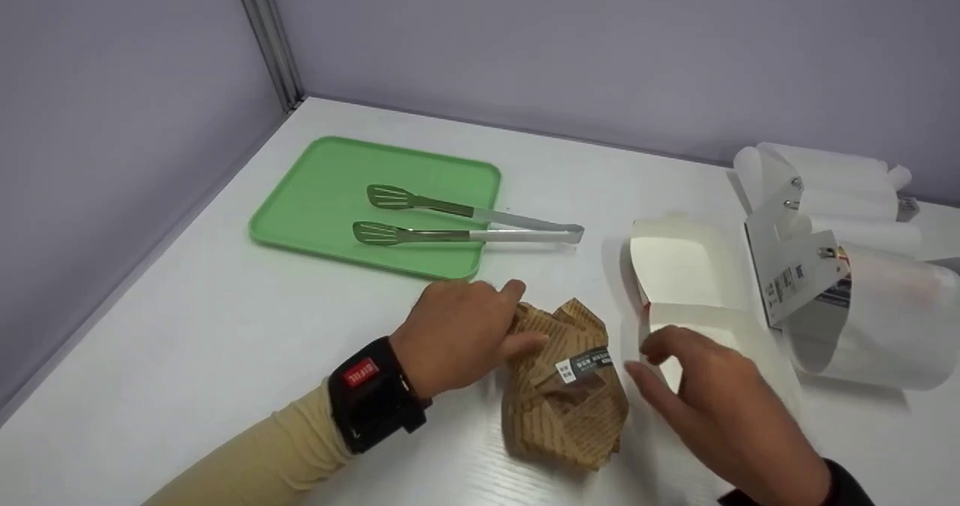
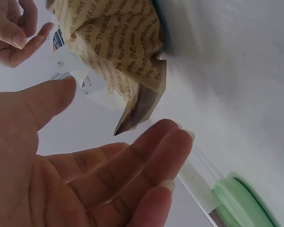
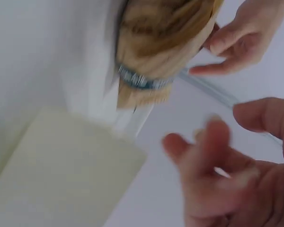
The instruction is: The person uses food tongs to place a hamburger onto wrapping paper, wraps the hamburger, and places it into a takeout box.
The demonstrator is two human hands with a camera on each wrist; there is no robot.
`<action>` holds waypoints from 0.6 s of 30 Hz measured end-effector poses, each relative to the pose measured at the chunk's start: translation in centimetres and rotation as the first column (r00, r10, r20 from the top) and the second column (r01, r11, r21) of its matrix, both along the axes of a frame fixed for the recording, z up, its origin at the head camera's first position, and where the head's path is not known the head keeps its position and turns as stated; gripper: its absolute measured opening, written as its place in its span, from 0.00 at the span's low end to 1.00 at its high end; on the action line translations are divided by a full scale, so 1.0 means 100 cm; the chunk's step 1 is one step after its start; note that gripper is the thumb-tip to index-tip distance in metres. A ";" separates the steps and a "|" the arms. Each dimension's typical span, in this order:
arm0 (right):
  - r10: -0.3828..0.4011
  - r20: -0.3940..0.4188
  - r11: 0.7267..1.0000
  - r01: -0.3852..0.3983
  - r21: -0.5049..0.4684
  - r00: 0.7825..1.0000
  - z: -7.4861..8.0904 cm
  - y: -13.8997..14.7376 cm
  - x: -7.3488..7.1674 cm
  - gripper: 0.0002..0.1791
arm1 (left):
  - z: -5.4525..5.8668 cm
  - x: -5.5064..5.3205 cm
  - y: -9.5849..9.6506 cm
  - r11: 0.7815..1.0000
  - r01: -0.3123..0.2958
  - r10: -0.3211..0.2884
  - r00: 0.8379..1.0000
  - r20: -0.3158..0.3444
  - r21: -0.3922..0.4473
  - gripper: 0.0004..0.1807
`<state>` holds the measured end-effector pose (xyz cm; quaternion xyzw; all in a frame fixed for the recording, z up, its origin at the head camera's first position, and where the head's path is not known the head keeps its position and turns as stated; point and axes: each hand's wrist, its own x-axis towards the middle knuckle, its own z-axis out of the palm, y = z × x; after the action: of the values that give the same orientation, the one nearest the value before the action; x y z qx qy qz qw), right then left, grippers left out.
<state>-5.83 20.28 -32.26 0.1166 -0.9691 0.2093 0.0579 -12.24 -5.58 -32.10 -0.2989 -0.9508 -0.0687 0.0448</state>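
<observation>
A package wrapped in brown newsprint-pattern paper (image 1: 570,420) lies on the white table, closed with a dark label (image 1: 592,362). Beside its far left corner is my left hand (image 1: 465,333); in the left wrist view the fingers are spread and relaxed around the paper's pointed corner (image 2: 142,106), without gripping it. My right hand (image 1: 720,408) hovers to the right of the package, fingers loosely bent and holding nothing. Under and behind that hand stands an opened white hinged carton (image 1: 679,262), partly hidden by it.
A green tray (image 1: 322,184) sits at the back left. Metal tongs (image 1: 525,236) lie across it, handles past its right edge. At the right, a white holder (image 1: 780,266) carries translucent rolled sheets or bags (image 1: 885,326). Walls close off the back and left.
</observation>
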 end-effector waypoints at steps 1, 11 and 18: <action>0.008 0.041 1.000 -0.008 0.001 0.999 -0.002 -0.004 0.000 0.08 | 0.000 0.001 0.001 1.000 -0.002 0.003 1.000 0.011 -0.013 0.35; 0.036 0.168 0.999 -0.031 -0.037 0.985 -0.018 -0.030 0.000 0.29 | 0.000 0.008 0.005 0.997 0.061 -0.057 0.994 0.094 -0.041 0.43; 0.054 0.141 0.996 -0.043 -0.080 0.989 -0.021 -0.033 0.000 0.29 | -0.001 0.013 0.008 0.981 0.175 -0.159 0.972 0.174 -0.079 0.57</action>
<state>-5.81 16.95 -34.32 0.1227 -0.9589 0.2556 -0.0123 -10.91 -4.76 -32.17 -0.3730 -0.9247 -0.0524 -0.0549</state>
